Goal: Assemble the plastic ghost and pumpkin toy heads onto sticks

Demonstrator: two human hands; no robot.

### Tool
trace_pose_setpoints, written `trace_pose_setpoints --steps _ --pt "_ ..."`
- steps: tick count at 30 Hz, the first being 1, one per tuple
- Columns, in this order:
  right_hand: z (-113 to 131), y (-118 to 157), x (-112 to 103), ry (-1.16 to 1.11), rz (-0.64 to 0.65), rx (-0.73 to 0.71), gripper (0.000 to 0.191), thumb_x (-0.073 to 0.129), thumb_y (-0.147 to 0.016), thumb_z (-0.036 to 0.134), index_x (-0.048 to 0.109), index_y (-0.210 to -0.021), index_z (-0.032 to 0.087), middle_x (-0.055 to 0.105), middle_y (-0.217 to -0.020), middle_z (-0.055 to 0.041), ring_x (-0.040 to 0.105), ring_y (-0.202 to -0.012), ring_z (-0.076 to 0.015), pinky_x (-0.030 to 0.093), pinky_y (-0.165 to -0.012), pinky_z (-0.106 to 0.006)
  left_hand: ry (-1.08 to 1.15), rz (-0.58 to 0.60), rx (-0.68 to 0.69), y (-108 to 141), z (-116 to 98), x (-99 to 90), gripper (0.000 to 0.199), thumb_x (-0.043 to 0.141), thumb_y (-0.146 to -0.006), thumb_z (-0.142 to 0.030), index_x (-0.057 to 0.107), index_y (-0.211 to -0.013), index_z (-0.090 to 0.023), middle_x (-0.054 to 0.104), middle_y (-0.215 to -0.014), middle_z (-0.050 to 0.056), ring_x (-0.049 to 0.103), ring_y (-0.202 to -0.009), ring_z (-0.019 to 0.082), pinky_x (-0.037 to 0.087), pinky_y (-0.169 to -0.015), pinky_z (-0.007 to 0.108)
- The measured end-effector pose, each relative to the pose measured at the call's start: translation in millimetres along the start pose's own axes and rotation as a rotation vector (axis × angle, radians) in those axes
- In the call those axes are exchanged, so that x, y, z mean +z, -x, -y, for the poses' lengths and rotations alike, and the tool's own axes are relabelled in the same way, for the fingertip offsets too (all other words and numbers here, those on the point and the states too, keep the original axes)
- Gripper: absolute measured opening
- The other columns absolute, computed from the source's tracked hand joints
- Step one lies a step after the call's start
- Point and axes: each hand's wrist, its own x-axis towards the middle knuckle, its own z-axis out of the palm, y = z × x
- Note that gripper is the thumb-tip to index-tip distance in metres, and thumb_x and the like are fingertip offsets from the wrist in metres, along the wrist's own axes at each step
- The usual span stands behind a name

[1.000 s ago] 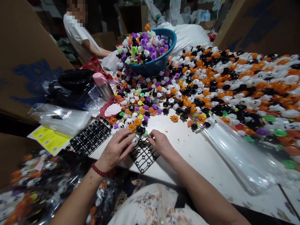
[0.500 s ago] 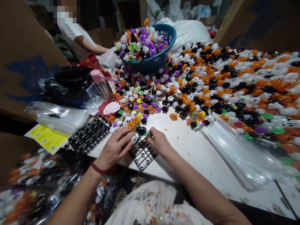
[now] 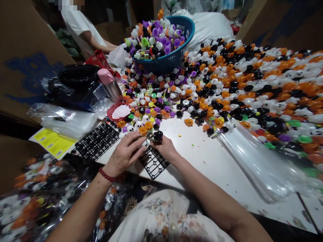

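A black plastic grid (image 3: 153, 164) lies on the white table in front of me, partly under both hands. My left hand (image 3: 127, 150) rests at its left edge, its fingers closed around a white skull-headed toy (image 3: 145, 144). From the right, my right hand (image 3: 164, 148) grips a toy with a glossy black head (image 3: 158, 135), whose lower part is hidden by the fingers. Just beyond the hands, orange toy heads (image 3: 148, 126) and white skull heads (image 3: 138, 125) crowd together.
A blue basket (image 3: 188, 38) heaped with toys stands at the back. Many toys (image 3: 242, 80) cover the right side. Clear plastic bags (image 3: 257, 161) lie at right. More black grids (image 3: 97, 139), a red basket (image 3: 111, 112) and a flask (image 3: 111, 84) sit left. Another person's arm (image 3: 93, 42) shows behind.
The toy with the black head, which lay tilted over the grid, now stands more upright in my right hand. My left hand has barely moved. The view has shifted slightly.
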Motion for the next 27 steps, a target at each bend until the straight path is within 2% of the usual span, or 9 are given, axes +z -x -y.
trace_pose_setpoints --steps 6,12,15,20,27 --pt "13.8 5.5 -1.9 0.247 0.053 -0.071 0.025 0.065 -0.079 0.015 0.066 -0.103 0.021 0.074 -0.094 0.0001 0.066 -0.086 -0.0177 0.049 -0.078 -0.027 0.015 0.040 -0.040 -3.6 1.7 -2.2 0.044 0.058 -0.091 -0.021 0.054 -0.135 -0.028 0.057 -0.132 0.010 0.052 -0.126 0.025 0.045 -0.109 0.048" --pt "18.2 4.4 -7.8 0.481 0.094 -0.168 0.024 0.062 -0.082 0.014 0.065 -0.105 0.020 0.074 -0.094 -0.0038 0.066 -0.083 -0.0191 0.046 -0.073 -0.025 0.029 0.036 -0.049 -4.2 1.1 -3.1 0.043 0.059 -0.091 -0.022 0.055 -0.134 -0.028 0.057 -0.133 0.010 0.052 -0.126 0.025 0.045 -0.109 0.047" --pt "17.9 1.6 -8.0 0.520 0.123 -0.221 0.025 0.061 -0.083 0.013 0.065 -0.107 0.021 0.074 -0.095 -0.0043 0.066 -0.084 -0.0192 0.045 -0.073 -0.024 0.019 0.028 -0.041 -5.6 -0.5 -4.8 0.044 0.059 -0.091 -0.022 0.055 -0.134 -0.028 0.058 -0.132 0.010 0.053 -0.125 0.024 0.045 -0.108 0.046" --pt "23.5 -3.9 -6.7 0.624 0.190 -0.224 0.014 0.058 -0.085 0.014 0.068 -0.094 0.018 0.072 -0.089 -0.0052 0.064 -0.079 -0.0182 0.043 -0.070 -0.024 -0.108 0.060 0.010 -11.5 -3.9 -9.9 0.051 0.062 -0.089 -0.025 0.049 -0.138 -0.025 0.060 -0.131 0.011 0.053 -0.125 0.025 0.038 -0.111 0.050" --pt "19.8 -6.7 -3.6 0.694 0.183 -0.255 0.014 0.056 -0.085 0.014 0.067 -0.094 0.016 0.068 -0.090 -0.0067 0.061 -0.078 -0.0181 0.043 -0.071 -0.025 -0.226 0.157 0.057 -25.4 -11.4 -18.1 0.054 0.058 -0.091 -0.031 0.045 -0.143 -0.025 0.054 -0.141 0.012 0.049 -0.131 0.028 0.031 -0.112 0.051"
